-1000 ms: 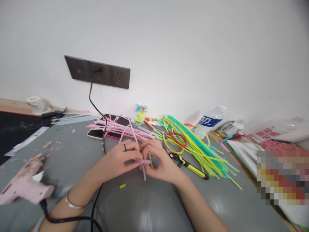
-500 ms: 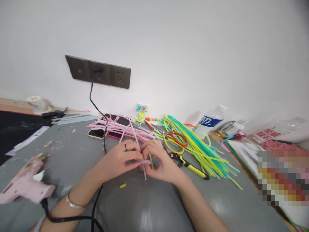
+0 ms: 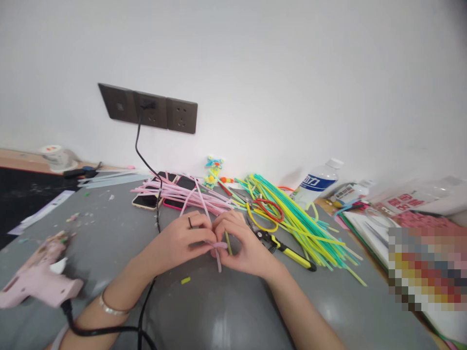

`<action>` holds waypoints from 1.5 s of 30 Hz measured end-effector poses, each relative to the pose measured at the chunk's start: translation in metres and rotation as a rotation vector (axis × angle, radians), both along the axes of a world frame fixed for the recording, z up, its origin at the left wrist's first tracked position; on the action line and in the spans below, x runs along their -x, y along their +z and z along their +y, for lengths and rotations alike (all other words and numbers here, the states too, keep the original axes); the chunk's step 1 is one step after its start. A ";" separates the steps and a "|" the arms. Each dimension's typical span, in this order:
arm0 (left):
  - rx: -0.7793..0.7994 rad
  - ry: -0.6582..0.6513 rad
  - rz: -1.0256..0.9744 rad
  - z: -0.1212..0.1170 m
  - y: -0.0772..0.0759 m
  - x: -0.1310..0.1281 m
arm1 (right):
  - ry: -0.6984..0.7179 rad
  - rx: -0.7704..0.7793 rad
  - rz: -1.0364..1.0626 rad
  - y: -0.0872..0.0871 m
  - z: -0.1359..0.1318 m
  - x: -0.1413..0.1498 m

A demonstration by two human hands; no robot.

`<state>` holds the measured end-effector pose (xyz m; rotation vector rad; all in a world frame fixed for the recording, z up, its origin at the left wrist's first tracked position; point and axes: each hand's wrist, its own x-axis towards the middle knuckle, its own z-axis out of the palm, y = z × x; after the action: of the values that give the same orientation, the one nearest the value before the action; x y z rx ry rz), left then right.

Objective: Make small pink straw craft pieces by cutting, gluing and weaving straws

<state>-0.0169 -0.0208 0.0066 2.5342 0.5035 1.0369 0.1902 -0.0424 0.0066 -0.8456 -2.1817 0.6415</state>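
Observation:
My left hand [image 3: 182, 240] is closed, thumb and forefinger pinching a pink pipe cleaner [image 3: 219, 245]. Against it, my right hand [image 3: 242, 243] is closed too, its fingertips on the same pink piece, which is bent and crossed between the hands. One pink end hangs down below the fingers. A short yellow-green stem [image 3: 228, 243] shows between my right thumb and forefinger. Behind the hands lies a bundle of pink pipe cleaners [image 3: 175, 189] on top of several phones [image 3: 146, 201]. My fingers hide part of the crossing.
To the right are yellow and teal pipe cleaners [image 3: 295, 214], scissors [image 3: 270, 209], wire strippers [image 3: 292, 253] and a water bottle [image 3: 317, 182]. A pink glue gun [image 3: 40, 282] lies at left, its black cord [image 3: 105, 331] running by my left arm. A small yellow scrap [image 3: 186, 280] lies in front.

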 end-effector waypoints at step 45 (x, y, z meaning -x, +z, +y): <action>0.021 0.060 0.006 -0.001 -0.001 0.002 | -0.056 0.038 0.041 0.001 -0.002 -0.001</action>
<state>-0.0189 -0.0217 0.0060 2.5183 0.5921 1.0399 0.1914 -0.0446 0.0072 -0.9023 -2.1071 0.6682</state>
